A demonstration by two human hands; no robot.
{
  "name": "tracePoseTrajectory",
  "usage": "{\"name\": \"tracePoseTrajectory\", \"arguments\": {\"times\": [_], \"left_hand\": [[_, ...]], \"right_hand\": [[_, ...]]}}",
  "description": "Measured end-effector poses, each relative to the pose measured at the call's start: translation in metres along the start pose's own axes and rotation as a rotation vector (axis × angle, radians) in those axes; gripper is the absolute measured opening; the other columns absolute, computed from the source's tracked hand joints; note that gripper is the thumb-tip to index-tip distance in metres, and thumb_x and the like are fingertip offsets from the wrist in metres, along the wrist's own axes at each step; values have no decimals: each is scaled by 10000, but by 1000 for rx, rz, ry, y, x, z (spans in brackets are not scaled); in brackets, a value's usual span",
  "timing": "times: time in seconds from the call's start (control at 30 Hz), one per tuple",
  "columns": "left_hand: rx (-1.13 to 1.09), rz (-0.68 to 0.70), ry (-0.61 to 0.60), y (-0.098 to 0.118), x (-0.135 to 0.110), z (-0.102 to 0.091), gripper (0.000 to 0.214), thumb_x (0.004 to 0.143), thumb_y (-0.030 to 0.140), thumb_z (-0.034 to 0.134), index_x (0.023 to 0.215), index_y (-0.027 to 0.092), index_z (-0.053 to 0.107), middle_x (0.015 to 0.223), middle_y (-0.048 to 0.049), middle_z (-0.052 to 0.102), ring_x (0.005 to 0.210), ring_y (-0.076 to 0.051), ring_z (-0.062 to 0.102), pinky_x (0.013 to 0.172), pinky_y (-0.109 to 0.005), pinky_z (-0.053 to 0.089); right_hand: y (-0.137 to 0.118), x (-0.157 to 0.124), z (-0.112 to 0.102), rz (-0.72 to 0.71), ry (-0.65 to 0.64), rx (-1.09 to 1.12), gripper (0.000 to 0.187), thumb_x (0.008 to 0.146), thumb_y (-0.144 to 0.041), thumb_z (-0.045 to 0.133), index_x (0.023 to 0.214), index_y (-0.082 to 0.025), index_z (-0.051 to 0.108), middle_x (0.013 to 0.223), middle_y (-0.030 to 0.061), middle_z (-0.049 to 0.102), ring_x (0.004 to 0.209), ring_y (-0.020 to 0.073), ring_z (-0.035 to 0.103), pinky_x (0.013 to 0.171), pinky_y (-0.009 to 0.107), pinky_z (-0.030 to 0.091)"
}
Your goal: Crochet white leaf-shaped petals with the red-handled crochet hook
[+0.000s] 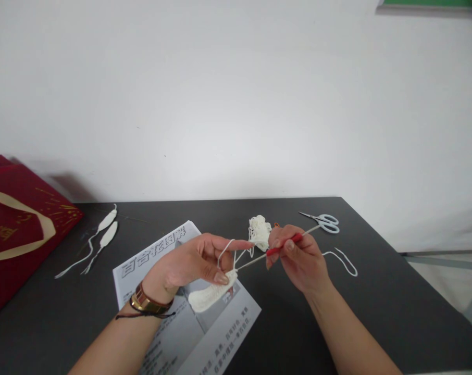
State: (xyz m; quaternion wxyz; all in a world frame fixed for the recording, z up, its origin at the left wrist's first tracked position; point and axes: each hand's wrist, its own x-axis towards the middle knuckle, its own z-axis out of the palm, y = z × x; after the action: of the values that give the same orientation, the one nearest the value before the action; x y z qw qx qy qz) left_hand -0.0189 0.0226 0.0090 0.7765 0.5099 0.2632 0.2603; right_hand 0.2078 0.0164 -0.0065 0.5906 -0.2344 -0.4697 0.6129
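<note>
My left hand (205,260) pinches a white crocheted piece (208,297) between thumb and fingers. Its index finger points right, with a strand of white yarn looped around it. In my right hand (298,255) is a crochet hook (277,249) with a red grip, held like a pen. The thin metal shaft reaches left, and its tip meets the top edge of the crocheted piece. Behind the hands lies a loose heap of white yarn (259,229), from which strands run toward my left index finger.
Printed sheets (236,323) lie under the left hand. Scissors (325,223) with pale handles rest at the back right, near a loose yarn end (351,268). Two finished white crocheted pieces (109,235) lie on the left, beside a dark red gift bag (21,229). A white wall (220,104) stands behind the dark table (376,312).
</note>
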Motion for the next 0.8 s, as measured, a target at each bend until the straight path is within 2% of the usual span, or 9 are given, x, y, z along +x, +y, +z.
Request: {"name": "tracePoseTrajectory", "arguments": {"times": [0.13,0.3,0.4,0.6,0.8], "left_hand": [[216,64,73,4,-1,4,536,668,201,758,1189,250,642,661,6,574,589,-114,489,560,-245,372],[370,151,254,1,7,11,534,721,226,712,1243,233,600,680,10,542,619,-129,477,617,-276,387],[371,151,293,-5,14,14,551,743,219,685,1281,223,566,654,26,492,582,-113,415,583,-260,344],[252,126,274,-7,18,17,582,735,213,693,1298,223,548,604,53,409,544,-88,316,523,-235,250],[198,99,245,-4,14,20,559,730,225,702,1273,247,571,653,28,501,558,-88,394,534,-235,294]], "right_hand": [[7,3,2,161,73,146,201,743,-344,725,676,-160,680,526,-6,594,431,98,544,420,204,497],[23,6,7,347,190,265,209,759,-328,711,734,-122,696,491,-31,562,400,61,493,402,166,528],[29,5,11,356,206,246,227,757,-337,718,774,-111,702,535,-14,600,438,69,529,436,181,559],[29,3,15,319,222,207,251,740,-368,730,770,-121,701,570,-1,628,471,81,557,453,184,561],[24,5,8,288,195,211,236,762,-370,706,728,-137,687,543,-19,589,442,78,509,402,180,526]]}}
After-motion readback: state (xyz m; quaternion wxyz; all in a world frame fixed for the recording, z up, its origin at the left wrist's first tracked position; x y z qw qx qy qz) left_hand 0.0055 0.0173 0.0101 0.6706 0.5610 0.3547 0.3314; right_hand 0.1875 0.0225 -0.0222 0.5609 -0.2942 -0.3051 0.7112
